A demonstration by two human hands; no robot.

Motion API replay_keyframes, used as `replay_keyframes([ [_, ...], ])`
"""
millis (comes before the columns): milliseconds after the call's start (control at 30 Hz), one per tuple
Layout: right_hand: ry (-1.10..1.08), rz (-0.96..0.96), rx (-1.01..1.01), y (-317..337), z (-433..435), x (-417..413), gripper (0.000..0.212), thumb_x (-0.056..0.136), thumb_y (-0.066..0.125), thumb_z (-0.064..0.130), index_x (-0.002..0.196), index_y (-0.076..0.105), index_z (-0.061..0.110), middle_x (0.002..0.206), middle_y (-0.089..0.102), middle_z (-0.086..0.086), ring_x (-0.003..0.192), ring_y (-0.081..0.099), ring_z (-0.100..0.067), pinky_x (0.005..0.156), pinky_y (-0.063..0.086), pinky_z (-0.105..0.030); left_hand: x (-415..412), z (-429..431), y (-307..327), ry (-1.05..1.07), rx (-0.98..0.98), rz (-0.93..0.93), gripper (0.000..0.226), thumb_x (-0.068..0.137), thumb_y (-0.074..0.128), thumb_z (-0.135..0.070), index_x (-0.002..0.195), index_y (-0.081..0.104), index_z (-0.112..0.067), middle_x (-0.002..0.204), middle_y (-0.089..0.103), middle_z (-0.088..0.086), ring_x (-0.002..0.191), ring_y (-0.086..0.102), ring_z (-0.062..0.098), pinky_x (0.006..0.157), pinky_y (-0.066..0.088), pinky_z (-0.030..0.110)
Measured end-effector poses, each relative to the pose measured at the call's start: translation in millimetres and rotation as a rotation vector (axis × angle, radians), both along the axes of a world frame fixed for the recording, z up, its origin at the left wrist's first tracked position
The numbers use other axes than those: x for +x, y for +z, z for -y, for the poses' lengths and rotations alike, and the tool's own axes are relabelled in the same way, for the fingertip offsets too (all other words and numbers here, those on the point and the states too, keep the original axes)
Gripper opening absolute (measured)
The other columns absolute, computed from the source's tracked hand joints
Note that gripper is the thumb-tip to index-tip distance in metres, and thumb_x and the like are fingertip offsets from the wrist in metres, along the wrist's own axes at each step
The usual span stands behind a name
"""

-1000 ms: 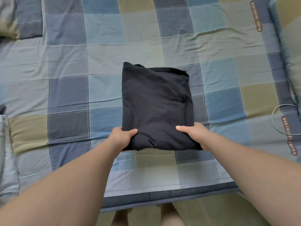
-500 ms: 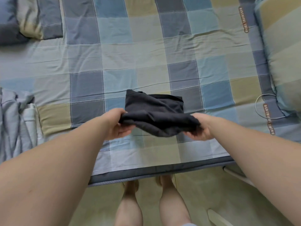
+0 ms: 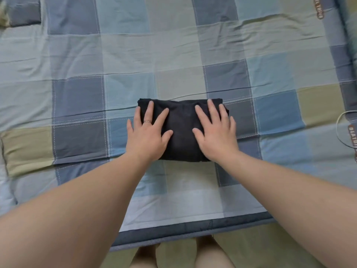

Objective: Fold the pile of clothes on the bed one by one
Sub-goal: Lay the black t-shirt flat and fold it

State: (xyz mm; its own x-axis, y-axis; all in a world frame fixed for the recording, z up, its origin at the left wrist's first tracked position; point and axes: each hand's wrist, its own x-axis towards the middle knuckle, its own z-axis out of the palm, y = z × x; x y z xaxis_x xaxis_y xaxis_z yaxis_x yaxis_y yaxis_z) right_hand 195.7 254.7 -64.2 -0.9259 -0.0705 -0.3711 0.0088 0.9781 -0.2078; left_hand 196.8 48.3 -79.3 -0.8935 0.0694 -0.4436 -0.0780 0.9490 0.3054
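Observation:
A dark navy garment [image 3: 182,128] lies folded into a compact rectangle on the checked bed cover [image 3: 173,55], a little in from the bed's near edge. My left hand [image 3: 147,132] lies flat on its left half, fingers spread and straight, a ring on one finger. My right hand [image 3: 215,132] presses flat on its right half, fingers also straight. Both palms hide the garment's near corners.
The bed's dark near border [image 3: 193,229] runs across the bottom, with my bare legs [image 3: 208,252] on the floor below it. A thin grey cable loop [image 3: 343,128] lies at the right edge. A pillow corner [image 3: 21,12] shows at the top left.
The garment's near edge was gripped, lifted and folded away over the far half. Both hands have let go and now press flat on the smaller bundle.

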Motion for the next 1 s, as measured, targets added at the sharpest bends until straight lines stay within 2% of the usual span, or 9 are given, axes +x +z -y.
replay_keyframes([
  [100, 0.007, 0.048, 0.036, -36.5, 2.9, 0.2, 0.066, 0.102, 0.025, 0.059, 0.159, -0.004, 0.042, 0.169, -0.013, 0.006, 0.154, -0.013, -0.026, 0.122, 0.001, -0.059, -4.5, 0.0, -32.4, -0.015, -0.012, -0.003, 0.066, 0.095, 0.025, -0.069, 0.155, 0.003, -0.053, 0.168, -0.015, -0.009, 0.153, -0.017, 0.033, 0.119, 0.003, 0.065],
  [300, 0.012, -0.034, 0.077, -80.6, 1.2, -2.7, 0.070, 0.099, 0.019, 0.062, 0.159, -0.006, 0.038, 0.169, -0.013, 0.002, 0.154, -0.014, -0.026, 0.122, -0.003, -0.061, -6.2, 3.2, -70.2, 0.000, -0.012, 0.002, 0.071, 0.089, 0.018, -0.076, 0.152, -0.007, -0.057, 0.166, -0.022, -0.013, 0.151, -0.021, 0.035, 0.119, 0.000, 0.064],
  [467, -0.177, -0.005, -0.096, -67.2, -2.4, 1.7, 0.086, 0.094, 0.035, 0.070, 0.159, -0.008, 0.036, 0.167, -0.019, -0.005, 0.155, -0.011, -0.025, 0.125, 0.003, -0.053, -4.8, 5.2, -49.3, 0.180, 0.167, -0.092, 0.091, 0.088, 0.063, -0.061, 0.158, 0.009, -0.043, 0.168, -0.010, -0.008, 0.149, 0.016, 0.039, 0.120, 0.023, 0.055],
  [600, -0.661, 0.089, -0.313, -50.9, -6.7, 1.8, 0.113, 0.076, 0.067, 0.074, 0.159, 0.007, 0.027, 0.164, 0.018, -0.005, 0.148, 0.024, -0.030, 0.119, 0.025, -0.047, -8.7, 12.6, -33.9, 0.537, 0.357, -0.009, 0.109, 0.079, 0.081, -0.049, 0.159, 0.008, -0.034, 0.164, 0.013, 0.002, 0.138, 0.042, 0.027, 0.110, 0.037, 0.041],
  [667, -0.850, 0.161, -0.488, -46.2, -13.9, 1.4, 0.105, 0.070, 0.078, 0.066, 0.150, 0.027, 0.020, 0.150, 0.041, -0.004, 0.135, 0.044, -0.028, 0.112, 0.039, -0.043, -9.9, 18.1, -30.5, 0.721, 0.438, 0.115, 0.098, 0.080, 0.080, -0.049, 0.155, 0.021, -0.026, 0.154, 0.039, 0.005, 0.128, 0.051, 0.025, 0.104, 0.041, 0.038],
  [733, -0.954, 0.282, -0.642, -42.5, -27.7, 3.8, 0.087, 0.070, 0.085, 0.056, 0.135, 0.043, 0.016, 0.134, 0.056, -0.001, 0.117, 0.058, -0.022, 0.101, 0.048, -0.040, -5.4, 24.9, -28.5, 0.820, 0.486, 0.232, 0.073, 0.081, 0.078, -0.052, 0.137, 0.044, -0.019, 0.131, 0.060, 0.001, 0.108, 0.059, 0.022, 0.092, 0.047, 0.037],
  [800, -0.950, 0.394, -0.722, -36.0, -42.1, 4.5, 0.074, 0.071, 0.088, 0.047, 0.128, 0.055, 0.014, 0.125, 0.066, -0.002, 0.105, 0.065, -0.019, 0.095, 0.053, -0.038, 1.6, 32.3, -25.7, 0.861, 0.556, 0.305, 0.052, 0.081, 0.078, -0.051, 0.117, 0.059, -0.018, 0.110, 0.068, -0.003, 0.092, 0.064, 0.016, 0.077, 0.050, 0.032],
  [867, -0.946, 0.455, -0.773, -24.4, -49.9, 2.3, 0.076, 0.073, 0.088, 0.042, 0.135, 0.057, 0.011, 0.125, 0.068, -0.005, 0.107, 0.068, -0.024, 0.099, 0.054, -0.044, 8.6, 40.3, -16.2, 0.886, 0.634, 0.354, 0.037, 0.083, 0.078, -0.048, 0.105, 0.065, -0.021, 0.100, 0.071, -0.006, 0.086, 0.066, 0.013, 0.066, 0.050, 0.028],
  [1000, -0.901, 0.536, -0.769, 18.5, -39.9, -4.6, 0.067, 0.079, 0.085, 0.035, 0.135, 0.059, 0.007, 0.120, 0.071, -0.009, 0.106, 0.070, -0.030, 0.097, 0.055, -0.045, 17.9, 56.2, 24.2, 0.926, 0.682, 0.436, 0.036, 0.085, 0.078, -0.044, 0.111, 0.067, -0.021, 0.104, 0.073, -0.001, 0.093, 0.071, 0.024, 0.083, 0.059, 0.038],
])
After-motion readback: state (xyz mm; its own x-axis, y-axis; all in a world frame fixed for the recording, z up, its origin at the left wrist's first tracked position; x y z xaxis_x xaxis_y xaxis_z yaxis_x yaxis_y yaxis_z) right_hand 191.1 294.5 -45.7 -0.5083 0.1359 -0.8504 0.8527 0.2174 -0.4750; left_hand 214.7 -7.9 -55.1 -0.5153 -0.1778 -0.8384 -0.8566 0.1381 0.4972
